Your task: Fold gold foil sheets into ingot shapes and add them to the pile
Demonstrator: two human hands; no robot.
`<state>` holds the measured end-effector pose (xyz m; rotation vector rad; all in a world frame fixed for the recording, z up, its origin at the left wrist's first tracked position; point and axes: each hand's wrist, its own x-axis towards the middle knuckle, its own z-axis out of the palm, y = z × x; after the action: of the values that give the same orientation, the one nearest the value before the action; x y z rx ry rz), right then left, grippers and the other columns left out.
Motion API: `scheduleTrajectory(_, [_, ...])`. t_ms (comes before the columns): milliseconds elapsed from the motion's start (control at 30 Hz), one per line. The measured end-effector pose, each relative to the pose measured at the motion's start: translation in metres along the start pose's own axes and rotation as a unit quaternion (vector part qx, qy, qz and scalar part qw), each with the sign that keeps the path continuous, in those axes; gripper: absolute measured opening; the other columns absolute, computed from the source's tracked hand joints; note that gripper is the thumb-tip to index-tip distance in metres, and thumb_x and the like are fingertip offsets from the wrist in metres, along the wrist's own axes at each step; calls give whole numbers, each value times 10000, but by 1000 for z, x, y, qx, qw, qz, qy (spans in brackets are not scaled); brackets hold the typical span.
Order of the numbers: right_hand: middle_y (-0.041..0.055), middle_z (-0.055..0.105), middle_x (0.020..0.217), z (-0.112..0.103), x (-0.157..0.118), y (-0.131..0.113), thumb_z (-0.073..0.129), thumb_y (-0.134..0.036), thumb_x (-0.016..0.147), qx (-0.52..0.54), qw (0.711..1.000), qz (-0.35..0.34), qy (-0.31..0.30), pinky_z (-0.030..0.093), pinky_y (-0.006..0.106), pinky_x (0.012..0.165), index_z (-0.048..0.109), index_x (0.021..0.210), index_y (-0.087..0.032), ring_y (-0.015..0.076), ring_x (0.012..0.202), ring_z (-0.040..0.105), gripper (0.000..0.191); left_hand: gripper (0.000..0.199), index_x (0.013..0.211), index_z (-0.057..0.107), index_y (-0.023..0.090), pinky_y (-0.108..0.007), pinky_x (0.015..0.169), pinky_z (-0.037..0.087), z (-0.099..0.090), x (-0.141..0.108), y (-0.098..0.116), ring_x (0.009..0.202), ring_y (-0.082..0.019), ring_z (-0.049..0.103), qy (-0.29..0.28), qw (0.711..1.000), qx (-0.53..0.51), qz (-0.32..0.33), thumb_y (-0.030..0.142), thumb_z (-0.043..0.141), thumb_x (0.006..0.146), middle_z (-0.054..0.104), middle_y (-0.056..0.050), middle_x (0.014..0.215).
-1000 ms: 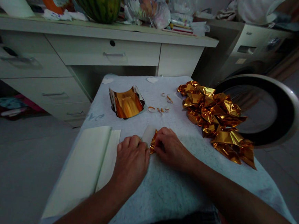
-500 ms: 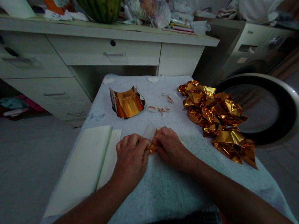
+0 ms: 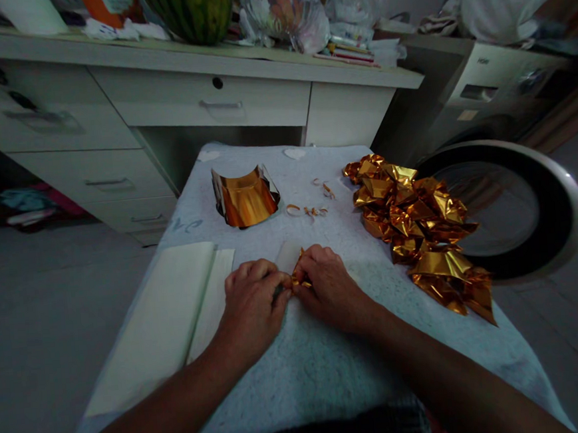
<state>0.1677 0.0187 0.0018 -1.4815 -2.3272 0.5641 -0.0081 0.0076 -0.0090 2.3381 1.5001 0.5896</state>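
Observation:
Near the middle of the cloth-covered table (image 3: 331, 366), my left hand (image 3: 257, 304) and my right hand (image 3: 328, 287) meet, fingers closed on a small piece of gold foil (image 3: 301, 281). Most of the foil is hidden by the fingers. A pale translucent sheet (image 3: 288, 253) shows just beyond the fingertips. Left of my left hand lie white paper sheets (image 3: 156, 313). Behind the hands stands a curved stack of gold foil (image 3: 247, 198), with thin gold scraps (image 3: 313, 212) to its right. Several folded gold foil pieces (image 3: 409, 214) are heaped at the right.
A white desk (image 3: 260, 102) with drawers runs along the back, carrying a watermelon (image 3: 190, 11) and a glass bowl (image 3: 278, 14). At the right, a washing machine (image 3: 496, 83) has its round door (image 3: 563, 208) open beside the table.
My fingers have shifted slightly on the gold foil, and less of it shows between them. The pale sheet beyond is a little more covered. The rest is nearly unchanged.

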Motion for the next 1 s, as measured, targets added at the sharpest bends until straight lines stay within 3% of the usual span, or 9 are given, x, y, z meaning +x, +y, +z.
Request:
scheduleTrajectory(167, [62, 518, 972, 1, 2, 3, 587, -212, 862, 9, 1000, 13, -2, 366, 368, 816, 575, 914, -185, 220, 915, 446, 60, 144, 919, 668, 246, -440, 824, 361, 0, -1, 0, 978, -263, 506, -7, 1000, -3, -11, 159, 575, 850, 628, -32, 975])
scheduleTrajectory(400, [46, 522, 1016, -6, 5, 9, 533, -32, 794, 54, 998, -6, -37, 369, 361, 864, 529, 1034, -216, 205, 941, 447, 303, 172, 926, 663, 243, -439, 833, 367, -2, 0, 1, 986, -263, 508, -11, 1000, -8, -10, 136, 558, 841, 629, -33, 973])
scheduleTrajectory(633, [52, 529, 1038, -12, 5, 13, 475, 19, 788, 95, 994, -18, -53, 376, 375, 897, 515, 1048, -216, 199, 963, 457, 353, 177, 931, 673, 243, -444, 845, 353, -3, 0, 2, 1008, -268, 509, -26, 999, -9, -19, 148, 548, 849, 629, -35, 990])
scheduleTrajectory(767, [39, 551, 988, -12, 3, 18, 527, -16, 768, 156, 987, -22, -29, 410, 341, 839, 490, 1007, -201, 183, 914, 495, 305, 182, 927, 676, 244, -433, 846, 349, -4, 0, 3, 994, -259, 518, -20, 1000, -6, -10, 153, 548, 834, 632, -32, 978])
scheduleTrajectory(867, [-1, 554, 854, -9, 4, 23, 505, -77, 817, 240, 971, 0, -4, 429, 281, 708, 484, 965, -204, 150, 775, 526, 196, 160, 910, 680, 235, -438, 848, 343, -2, 1, 3, 974, -258, 527, -13, 1000, 3, 1, 190, 533, 867, 637, -33, 950])
scheduleTrajectory(933, [-9, 542, 799, -7, 8, 26, 464, -111, 856, 241, 969, 30, 52, 422, 273, 665, 498, 915, -203, 144, 714, 515, 114, 151, 894, 685, 234, -446, 856, 338, -1, 2, 3, 955, -258, 532, -7, 1000, 13, 4, 237, 534, 893, 639, -34, 933])
scheduleTrajectory(1000, [25, 557, 857, -4, 13, 27, 475, -128, 858, 174, 976, 49, 120, 433, 306, 736, 532, 887, -192, 170, 793, 523, 91, 144, 878, 688, 234, -453, 863, 333, 1, 3, 3, 946, -261, 533, -1, 1000, 24, 4, 263, 549, 898, 641, -35, 922])
